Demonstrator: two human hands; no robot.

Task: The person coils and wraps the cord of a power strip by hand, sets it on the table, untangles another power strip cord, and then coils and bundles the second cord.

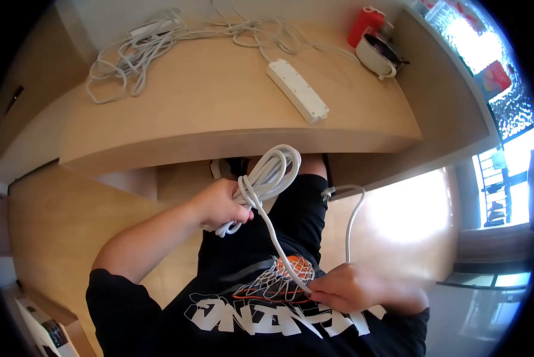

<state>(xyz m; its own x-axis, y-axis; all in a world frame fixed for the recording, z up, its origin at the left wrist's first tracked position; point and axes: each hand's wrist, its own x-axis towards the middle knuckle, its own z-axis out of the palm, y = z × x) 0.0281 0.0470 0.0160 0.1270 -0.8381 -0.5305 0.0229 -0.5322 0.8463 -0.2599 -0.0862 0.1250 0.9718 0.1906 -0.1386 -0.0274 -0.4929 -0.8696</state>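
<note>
Wrapped round a looped bundle of white cable (271, 172), my left hand (222, 204) is closed in front of the desk edge. A length of the same cable runs down from the bundle to my right hand (343, 288), which pinches it near my black shirt. Beyond my right hand the cable rises in a curve, and its plug (328, 193) hangs beside my knee. On the desk (195, 107) lies a white power strip (298, 90), apart from both hands.
Tangled white cables (142, 56) lie at the desk's back left, joined by more along the wall. A white pot (376, 56) and a red container (366, 26) stand at the back right. An open box (47, 324) is on the floor at lower left.
</note>
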